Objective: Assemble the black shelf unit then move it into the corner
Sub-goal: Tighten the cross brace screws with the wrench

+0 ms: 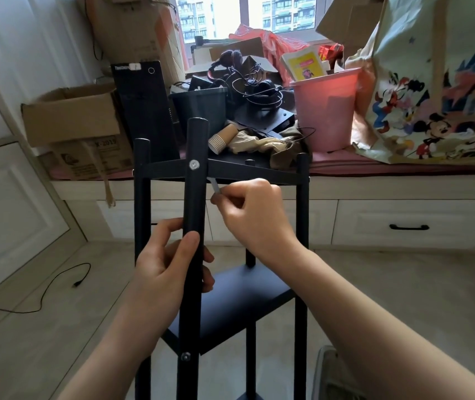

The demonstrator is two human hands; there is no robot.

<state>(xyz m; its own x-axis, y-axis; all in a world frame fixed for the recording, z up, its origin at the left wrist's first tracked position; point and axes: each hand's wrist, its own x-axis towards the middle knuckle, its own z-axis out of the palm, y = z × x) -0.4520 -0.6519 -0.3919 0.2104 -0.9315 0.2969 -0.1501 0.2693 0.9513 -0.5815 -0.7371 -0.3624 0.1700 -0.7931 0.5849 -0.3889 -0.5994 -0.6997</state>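
Black metal shelf unit [221, 301] stands on the floor before the window bench; judged stiff, light, top-heavy. Near post is wrapped by left hand [167, 269]; a small grey tool [215, 187] is pinched by right hand [253, 217] beside it. Best lifted by posts.

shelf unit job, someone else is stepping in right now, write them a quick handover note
Left hand: grips the near front post of the black shelf unit, steadying it.
Right hand: fingers pinch a small silver tool, probably a hex key, just under the top shelf beside that post.
Shelf unit: upright on the floor, facing the cluttered window bench.
Done: four posts up, top and middle shelves in place, a screw seated at the top joint and another lower on the post.
Left: finish tightening, check the remaining joints, then carry the unit into the corner.
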